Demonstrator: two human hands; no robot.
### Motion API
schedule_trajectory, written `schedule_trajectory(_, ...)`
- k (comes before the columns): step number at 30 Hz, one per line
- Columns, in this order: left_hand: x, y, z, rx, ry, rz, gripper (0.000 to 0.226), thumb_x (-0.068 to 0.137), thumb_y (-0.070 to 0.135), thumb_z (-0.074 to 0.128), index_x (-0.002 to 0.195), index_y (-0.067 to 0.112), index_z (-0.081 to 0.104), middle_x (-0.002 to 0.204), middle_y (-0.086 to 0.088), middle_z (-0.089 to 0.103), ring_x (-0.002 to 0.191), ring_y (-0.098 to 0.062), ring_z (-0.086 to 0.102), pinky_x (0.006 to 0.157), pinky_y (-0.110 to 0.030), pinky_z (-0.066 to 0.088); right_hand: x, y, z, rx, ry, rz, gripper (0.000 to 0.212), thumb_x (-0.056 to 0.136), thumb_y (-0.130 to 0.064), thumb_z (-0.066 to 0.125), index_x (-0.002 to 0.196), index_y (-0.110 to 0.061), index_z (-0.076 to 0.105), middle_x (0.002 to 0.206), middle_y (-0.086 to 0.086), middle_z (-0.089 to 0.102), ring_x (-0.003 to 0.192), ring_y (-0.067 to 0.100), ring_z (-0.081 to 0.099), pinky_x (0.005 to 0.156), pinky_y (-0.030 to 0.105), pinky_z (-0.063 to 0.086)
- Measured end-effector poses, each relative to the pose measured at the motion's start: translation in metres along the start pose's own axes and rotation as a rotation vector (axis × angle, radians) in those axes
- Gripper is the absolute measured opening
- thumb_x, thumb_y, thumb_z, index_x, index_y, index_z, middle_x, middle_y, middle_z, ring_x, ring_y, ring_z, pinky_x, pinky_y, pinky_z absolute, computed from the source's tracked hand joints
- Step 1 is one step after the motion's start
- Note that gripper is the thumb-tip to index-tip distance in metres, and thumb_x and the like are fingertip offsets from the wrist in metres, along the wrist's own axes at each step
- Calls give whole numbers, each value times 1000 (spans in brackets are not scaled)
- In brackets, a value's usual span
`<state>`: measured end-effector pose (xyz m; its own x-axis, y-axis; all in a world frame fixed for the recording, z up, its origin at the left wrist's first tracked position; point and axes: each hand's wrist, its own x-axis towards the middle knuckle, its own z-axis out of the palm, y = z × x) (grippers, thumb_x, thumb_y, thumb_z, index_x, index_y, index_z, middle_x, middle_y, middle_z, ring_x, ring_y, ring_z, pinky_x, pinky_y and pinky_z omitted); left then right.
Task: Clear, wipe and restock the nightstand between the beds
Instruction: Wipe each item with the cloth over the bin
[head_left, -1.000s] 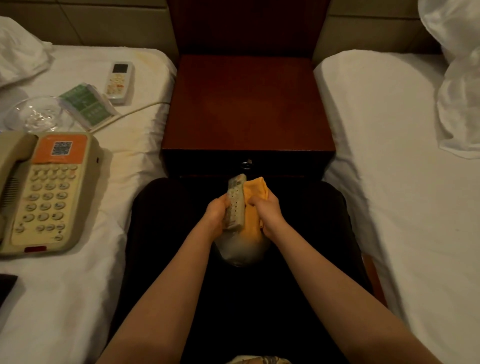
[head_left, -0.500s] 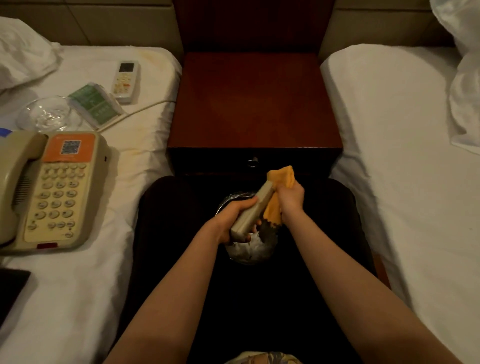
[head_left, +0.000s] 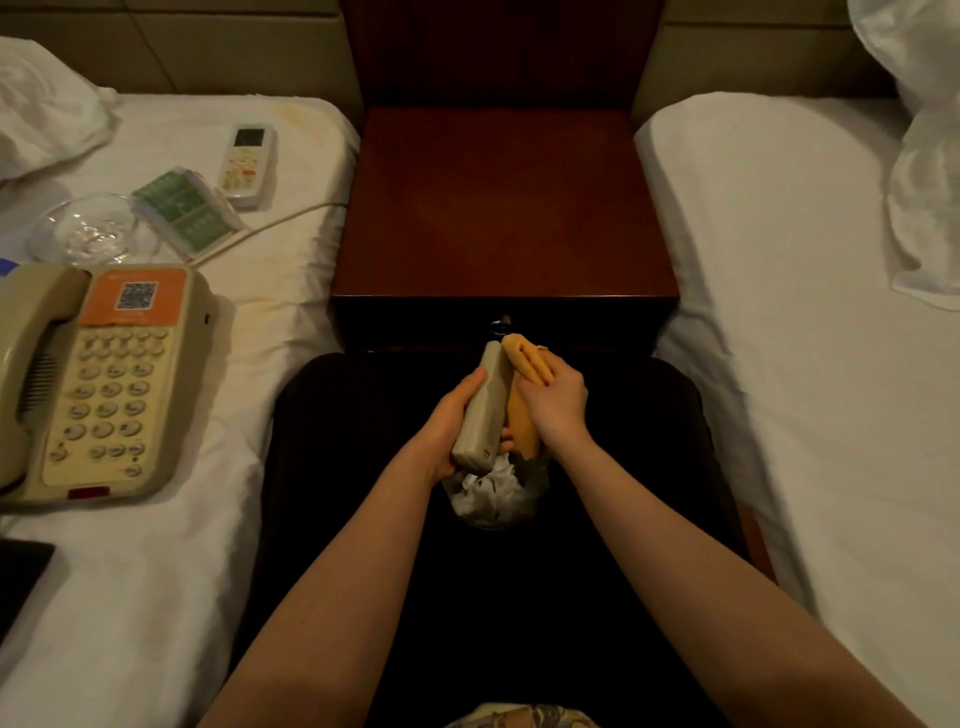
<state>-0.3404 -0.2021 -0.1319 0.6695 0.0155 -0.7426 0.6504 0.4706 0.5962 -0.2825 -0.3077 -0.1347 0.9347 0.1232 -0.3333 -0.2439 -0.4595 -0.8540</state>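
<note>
Head view: my left hand (head_left: 447, 423) wraps around a beige remote (head_left: 480, 415), fingers curled under its lower end, just short of the front edge of the nightstand (head_left: 504, 208), which stands between the beds against the headboard. My right hand (head_left: 558, 402) clutches a yellow cloth (head_left: 524, 364) pressed to the remote's right side. Both hang over a bin (head_left: 493, 499) in the dark floor strip between the mattresses. The left bed (head_left: 130, 571) carries a telephone (head_left: 98, 379), glass dish (head_left: 88, 228), green packet (head_left: 182, 208) and white remote (head_left: 247, 161), near its inner edge. The right bed (head_left: 805, 364) borders my right forearm.
</note>
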Motion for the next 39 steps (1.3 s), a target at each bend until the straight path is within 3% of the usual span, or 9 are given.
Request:
schedule_trajectory(8,2,-2,2,-104,99,85,52,101,42,26,132,7,49,83,-8,58,71,-20,55,63,-31,46,-12,1,3,-88,-211,-251,26,82,8,60,107,3,67,92,-2,55,80,8,51,61,0,40)
schedule_trajectory(13,-4,1,2,-131,53,73,46,101,43,26,123,14,54,84,-7,61,72,-19,56,64,-30,46,-16,1,5,12,-253,-270,19,82,2,65,100,1,71,90,1,59,86,13,58,69,7,45)
schedule_trajectory(20,5,-1,-1,-224,131,81,55,101,45,27,133,4,46,80,-9,56,68,-19,53,60,-31,44,-13,9,7,-282,-130,-169,15,81,-5,60,95,-7,66,92,10,66,84,17,56,72,26,41)
schedule_trajectory(24,10,6,-6,-318,121,115,63,100,49,23,133,2,48,94,-12,62,76,-23,57,69,-35,47,-28,2,8,-99,-288,-311,35,78,5,65,113,-1,66,100,1,56,94,10,53,78,13,39)
schedule_trajectory(27,6,10,-3,-309,114,92,65,98,51,24,134,2,47,126,-19,57,84,-27,59,74,-37,47,-29,1,5,-16,-333,-340,27,78,13,62,104,7,68,90,-3,57,81,3,54,73,2,40)
schedule_trajectory(29,5,14,-2,-306,183,76,62,98,50,27,137,4,43,127,-19,55,100,-32,59,79,-41,46,-28,1,1,-13,-354,-322,17,78,14,60,88,5,71,77,-6,57,72,0,53,68,5,41)
schedule_trajectory(32,11,20,-8,-285,271,136,58,99,47,32,142,7,35,95,-9,55,81,-24,55,70,-36,47,-29,-2,-2,-110,-390,-231,35,76,15,57,52,-11,53,57,-4,48,55,-1,46,53,9,35)
schedule_trajectory(34,16,23,-12,-278,304,145,58,99,47,32,142,8,36,87,-7,51,73,-19,50,62,-33,43,-28,-2,1,-270,-414,-169,41,73,14,52,47,-14,37,50,-2,38,47,3,38,46,16,27)
schedule_trajectory(39,14,41,-19,-299,276,154,61,97,52,31,143,12,34,110,-13,52,74,-21,53,60,-34,44,-14,-1,16,-306,-196,-3,44,78,4,53,50,-14,25,50,3,27,48,13,28,48,27,18)
